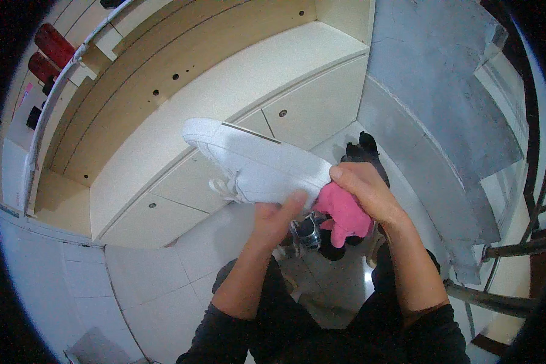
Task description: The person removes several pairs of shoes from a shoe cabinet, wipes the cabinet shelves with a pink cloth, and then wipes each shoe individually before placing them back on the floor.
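A white lace-up shoe (268, 159) is held up in front of me, its toe towards the upper left and its laces facing down. My left hand (280, 218) grips its side near the laces, the thumb lying on the white surface. At the heel end, my right hand (364, 189) holds the shoe together with a bright pink cloth (346, 216) that hangs below the fingers. The inside of the shoe is hidden from view.
Dark shoes (366, 148) and a clear shiny object (308, 232) are on the tiled floor (159, 273). Ahead runs a cream cabinet (318, 95) with a shelf. Grey steps (418, 136) rise on the right, beside metal rails (496, 300).
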Motion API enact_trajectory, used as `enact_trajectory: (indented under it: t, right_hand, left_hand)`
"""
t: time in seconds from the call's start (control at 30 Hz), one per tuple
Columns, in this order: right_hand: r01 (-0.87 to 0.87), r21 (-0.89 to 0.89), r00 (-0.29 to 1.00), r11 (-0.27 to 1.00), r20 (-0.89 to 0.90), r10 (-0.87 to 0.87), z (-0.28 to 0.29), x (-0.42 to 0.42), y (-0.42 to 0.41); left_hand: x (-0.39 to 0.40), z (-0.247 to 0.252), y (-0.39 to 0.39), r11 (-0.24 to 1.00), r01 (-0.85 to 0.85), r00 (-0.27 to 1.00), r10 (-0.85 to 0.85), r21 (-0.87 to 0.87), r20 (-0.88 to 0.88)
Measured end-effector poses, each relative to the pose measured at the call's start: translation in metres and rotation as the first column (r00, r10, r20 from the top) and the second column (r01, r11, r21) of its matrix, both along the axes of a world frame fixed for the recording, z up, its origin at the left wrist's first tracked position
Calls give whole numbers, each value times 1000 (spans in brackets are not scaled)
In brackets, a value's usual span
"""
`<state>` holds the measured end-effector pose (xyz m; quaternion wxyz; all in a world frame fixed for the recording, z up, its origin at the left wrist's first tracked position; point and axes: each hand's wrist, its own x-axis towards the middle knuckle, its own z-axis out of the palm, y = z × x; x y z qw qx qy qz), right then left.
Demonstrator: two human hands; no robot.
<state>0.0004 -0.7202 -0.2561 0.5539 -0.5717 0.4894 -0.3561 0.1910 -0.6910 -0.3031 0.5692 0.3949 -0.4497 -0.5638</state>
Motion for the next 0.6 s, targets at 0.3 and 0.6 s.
enact_trajectory:
  t: [0.3,0.6]
  right_hand:
    - [-20,9,999,1000,26,20,-7,3,-2]
    - [-27,34,999,999,28,26,-5,1,0]
  left_hand:
    - [1,1,1,999,28,1000,-28,-23,12]
    - [0,-1,2,999,0,1000,0,-37,9]
